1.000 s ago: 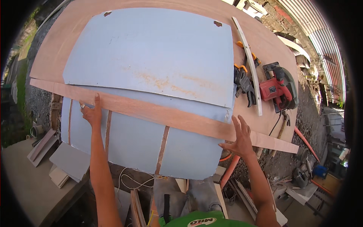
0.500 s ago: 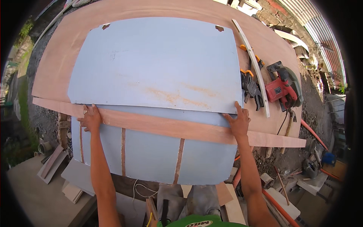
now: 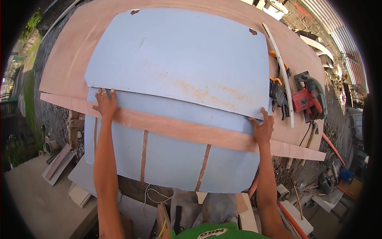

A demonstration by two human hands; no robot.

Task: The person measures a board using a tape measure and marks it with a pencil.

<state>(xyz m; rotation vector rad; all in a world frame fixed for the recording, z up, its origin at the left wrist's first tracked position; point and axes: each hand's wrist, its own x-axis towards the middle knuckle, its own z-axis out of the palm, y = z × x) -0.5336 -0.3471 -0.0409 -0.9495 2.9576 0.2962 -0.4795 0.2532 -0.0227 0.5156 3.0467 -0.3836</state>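
Observation:
A light blue panel (image 3: 179, 51) with orange stains and two bare patches at its far corners lies over another light blue panel (image 3: 179, 167) marked by bare wooden bands. Across the lower panel runs a long reddish wooden strip (image 3: 183, 133). My left hand (image 3: 106, 104), fingers spread and a ring on one, touches the upper panel's near edge at its left end. At the near right corner, the fingertips of my right hand (image 3: 263, 130) rest against that panel, thumb apart from the index finger. Both wrists cross over the strip.
A big plywood sheet (image 3: 65, 69) lies beneath everything. To the right are a pale curved batten (image 3: 283, 75), black and orange clamps (image 3: 279, 97) and a red circular saw (image 3: 308, 99). A hammer-like tool (image 3: 312, 139) and an orange pipe (image 3: 333, 148) lie near the right edge.
The upper panel has slid away from me, more on its left side, so it has turned slightly. More of the lower panel shows before the strip. Both hands moved with it.

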